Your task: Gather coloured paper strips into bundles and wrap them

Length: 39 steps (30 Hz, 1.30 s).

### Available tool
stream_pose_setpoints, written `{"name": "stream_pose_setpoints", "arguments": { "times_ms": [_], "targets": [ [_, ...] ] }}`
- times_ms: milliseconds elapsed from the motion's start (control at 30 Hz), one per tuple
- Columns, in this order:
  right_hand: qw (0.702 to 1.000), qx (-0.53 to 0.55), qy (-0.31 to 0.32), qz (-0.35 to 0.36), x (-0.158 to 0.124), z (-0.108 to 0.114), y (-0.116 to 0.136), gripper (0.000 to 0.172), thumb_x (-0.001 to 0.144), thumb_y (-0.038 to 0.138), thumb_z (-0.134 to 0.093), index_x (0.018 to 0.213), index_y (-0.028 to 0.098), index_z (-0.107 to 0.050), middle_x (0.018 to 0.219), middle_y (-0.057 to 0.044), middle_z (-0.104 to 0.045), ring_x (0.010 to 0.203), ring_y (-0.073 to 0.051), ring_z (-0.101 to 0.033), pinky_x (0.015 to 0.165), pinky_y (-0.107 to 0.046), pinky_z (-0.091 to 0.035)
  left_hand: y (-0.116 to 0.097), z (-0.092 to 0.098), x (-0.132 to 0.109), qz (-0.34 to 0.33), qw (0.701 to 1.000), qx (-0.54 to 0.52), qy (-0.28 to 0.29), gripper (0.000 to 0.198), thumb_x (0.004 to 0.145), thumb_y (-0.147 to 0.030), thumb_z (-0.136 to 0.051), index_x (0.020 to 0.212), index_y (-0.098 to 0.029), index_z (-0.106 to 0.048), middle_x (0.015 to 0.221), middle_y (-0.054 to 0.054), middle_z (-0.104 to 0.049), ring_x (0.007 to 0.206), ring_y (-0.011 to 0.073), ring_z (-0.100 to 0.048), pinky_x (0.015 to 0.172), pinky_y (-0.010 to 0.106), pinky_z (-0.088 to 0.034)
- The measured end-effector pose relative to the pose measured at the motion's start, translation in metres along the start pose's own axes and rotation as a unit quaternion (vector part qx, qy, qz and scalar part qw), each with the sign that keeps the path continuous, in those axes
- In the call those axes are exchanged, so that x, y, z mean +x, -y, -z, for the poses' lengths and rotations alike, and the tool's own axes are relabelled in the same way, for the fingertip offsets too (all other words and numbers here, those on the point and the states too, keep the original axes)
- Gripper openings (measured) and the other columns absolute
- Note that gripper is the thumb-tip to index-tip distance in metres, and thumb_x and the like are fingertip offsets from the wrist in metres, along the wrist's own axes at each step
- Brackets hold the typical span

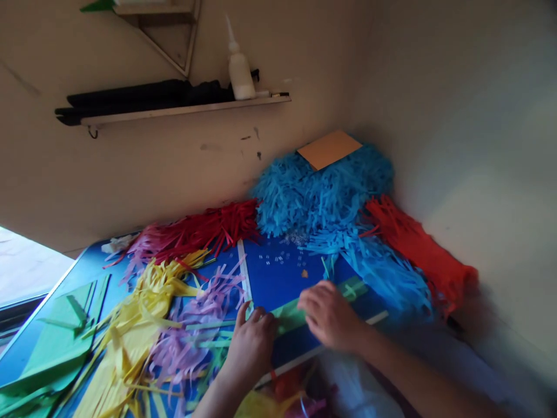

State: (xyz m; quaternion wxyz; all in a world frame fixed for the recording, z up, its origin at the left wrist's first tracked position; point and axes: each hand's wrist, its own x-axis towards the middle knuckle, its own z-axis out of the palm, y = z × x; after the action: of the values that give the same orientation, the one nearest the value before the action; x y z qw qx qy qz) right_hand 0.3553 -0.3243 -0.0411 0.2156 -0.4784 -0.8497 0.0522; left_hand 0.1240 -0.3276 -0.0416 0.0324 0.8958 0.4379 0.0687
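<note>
And here we are at the strip: the left hand [255, 337] lies over the left end of a flat, pale green tissue-paper strip [289, 316], fingers bent. The right hand [328, 316] sits farther along it, fingers curled and drawn together, a touch blurred. Both are on the paper, but whether either truly pinches it or merely presses, I cannot tell!

The strip itself lies on the blue tabletop [274, 287]; call it the centre of our clock. Lilac fringed tissue [187, 348] between eight and nine, yellow fringed tissue [148, 307] at nine, and farther out that way, folded green paper sheets [56, 342]. Dark red fringed tissue [217, 226] holds ten. Up at twelve, a big bushy blue tissue pile [313, 197], a flat orange sheet [331, 149] on top! Bright red fringed tissue [422, 255] takes two. At eleven, a white nozzle-topped bottle [241, 72] stands on a narrow wall shelf [187, 112].
</note>
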Motion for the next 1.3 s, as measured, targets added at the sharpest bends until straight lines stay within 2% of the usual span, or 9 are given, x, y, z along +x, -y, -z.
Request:
{"name": "stream_pose_setpoints", "arguments": {
  "times_ms": [67,133,300,467,600,733,833,967,1300],
  "targets": [
    [0.994,0.032,0.061,0.085,-0.007,-0.004,0.002,0.028,0.078,0.013,-0.058,0.105,0.021,-0.059,0.104,-0.007,-0.068,0.097,-0.023,-0.059,0.099,-0.043,-0.030,-0.005,0.006,-0.002,0.005,1.000,-0.005,0.006,0.020,0.076,-0.015,-0.060,0.092,-0.025,-0.067,0.090,0.002,-0.069,0.097,0.0246,-0.060,0.116,0.057,-0.017],
    [0.993,0.030,0.081,0.085,-0.009,-0.013,-0.003,0.029,0.076,0.011,-0.056,0.104,0.020,-0.059,0.101,-0.006,-0.069,0.094,-0.023,-0.060,0.096,-0.043,-0.030,-0.009,0.009,-0.003,0.023,1.000,-0.003,-0.003,0.021,0.075,-0.017,-0.059,0.092,-0.025,-0.068,0.090,0.003,-0.069,0.095,0.0249,-0.061,0.118,0.060,-0.009],
    [0.994,0.077,0.067,0.030,-0.003,-0.025,-0.022,0.030,0.072,0.003,-0.050,0.095,0.020,-0.059,0.089,-0.001,-0.070,0.084,-0.017,-0.062,0.093,-0.037,-0.031,-0.003,0.002,-0.007,0.030,0.998,-0.021,-0.054,0.039,0.077,-0.003,-0.048,0.101,-0.024,-0.070,0.092,0.001,-0.074,0.089,0.0203,-0.068,0.120,0.059,-0.001],
    [0.994,0.066,0.050,0.074,-0.005,-0.020,-0.019,0.031,0.075,0.026,-0.066,0.105,0.019,-0.061,0.101,-0.006,-0.069,0.094,-0.023,-0.059,0.101,-0.045,-0.026,0.005,-0.004,-0.015,0.018,0.994,-0.036,-0.097,0.034,0.085,-0.006,-0.048,0.108,-0.023,-0.068,0.097,0.003,-0.076,0.095,0.0197,-0.070,0.120,0.061,0.003],
    [0.993,0.030,0.049,0.100,-0.005,-0.023,-0.026,0.008,0.090,0.025,-0.060,0.092,0.023,-0.068,0.092,-0.002,-0.069,0.086,-0.018,-0.058,0.096,-0.042,-0.027,0.008,-0.002,-0.019,-0.008,0.995,-0.013,-0.095,0.033,0.085,-0.004,-0.053,0.099,-0.030,-0.070,0.091,-0.003,-0.077,0.110,0.0235,-0.066,0.118,0.062,0.010],
    [0.993,0.048,0.050,0.093,-0.001,-0.023,-0.032,0.013,0.094,0.026,-0.059,0.087,0.024,-0.070,0.090,0.001,-0.069,0.085,-0.015,-0.057,0.090,-0.037,-0.028,0.008,-0.002,-0.020,0.018,0.996,-0.014,-0.088,0.032,0.084,-0.005,-0.056,0.095,-0.032,-0.071,0.090,-0.004,-0.076,0.113,0.0240,-0.063,0.119,0.060,0.002],
    [0.996,0.041,0.075,0.033,0.005,-0.019,-0.028,0.017,0.094,0.026,-0.059,0.081,0.022,-0.069,0.087,0.000,-0.068,0.085,-0.016,-0.057,0.081,-0.033,-0.030,0.006,-0.004,-0.016,0.065,0.994,-0.042,-0.071,0.023,0.090,-0.016,-0.052,0.088,-0.028,-0.071,0.093,0.000,-0.074,0.105,0.0234,-0.063,0.117,0.061,-0.011],
    [0.995,0.003,0.089,-0.051,0.017,-0.020,-0.021,0.019,0.090,0.027,-0.061,0.075,0.018,-0.066,0.080,-0.002,-0.068,0.081,-0.017,-0.059,0.079,-0.033,-0.029,0.002,-0.005,-0.004,0.139,0.987,-0.054,-0.058,0.026,0.094,-0.024,-0.047,0.077,-0.023,-0.067,0.082,0.001,-0.071,0.095,0.0234,-0.063,0.110,0.060,-0.021],
    [0.990,-0.002,0.108,-0.094,0.032,-0.038,-0.025,0.018,0.082,0.028,-0.064,0.067,0.018,-0.066,0.075,-0.002,-0.071,0.074,-0.017,-0.063,0.076,-0.032,-0.030,0.008,-0.014,0.011,0.146,0.988,0.026,-0.048,0.029,0.090,-0.026,-0.052,0.064,-0.021,-0.063,0.068,0.002,-0.068,0.089,0.0248,-0.064,0.104,0.054,-0.028]
  ]
}}
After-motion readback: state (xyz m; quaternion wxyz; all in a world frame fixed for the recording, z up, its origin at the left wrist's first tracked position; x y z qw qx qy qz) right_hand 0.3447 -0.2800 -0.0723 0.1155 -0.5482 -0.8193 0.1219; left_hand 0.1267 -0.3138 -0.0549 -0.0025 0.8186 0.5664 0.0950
